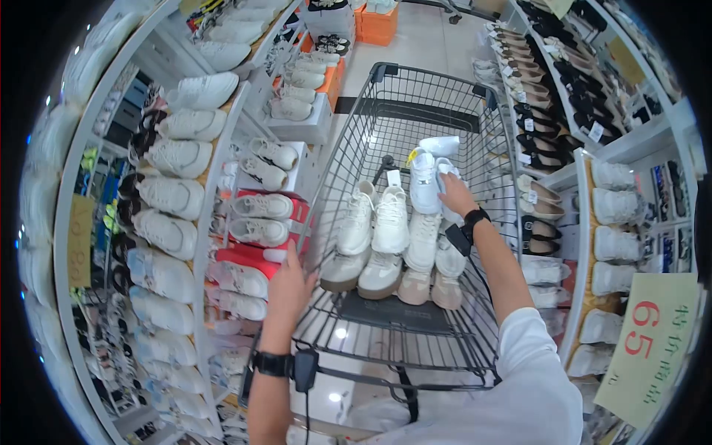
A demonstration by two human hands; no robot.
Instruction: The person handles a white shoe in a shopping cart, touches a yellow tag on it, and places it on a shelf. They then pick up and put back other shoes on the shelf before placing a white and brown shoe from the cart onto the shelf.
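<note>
A wire shopping cart (486,348) holds several white shoes (391,220) in pairs, some with brown or beige soles. Inside the cart, my right hand (456,194) is closed on a white shoe (443,169) at the right of the upright pair, its fingertips partly hidden. Touching that shoe on the left is another white shoe (424,184). My left hand (291,285) is at the cart's left side, near the red shoe box (248,257) on the shelf. Its fingers are apart, and nothing shows in it.
Shelves of white shoes (176,194) line the left. Black flat shoes (538,141) and more white shoes (614,205) fill the right racks. A price sign (649,345) stands at lower right. Orange boxes (377,26) are stacked beyond the cart, beside the tiled floor (426,48).
</note>
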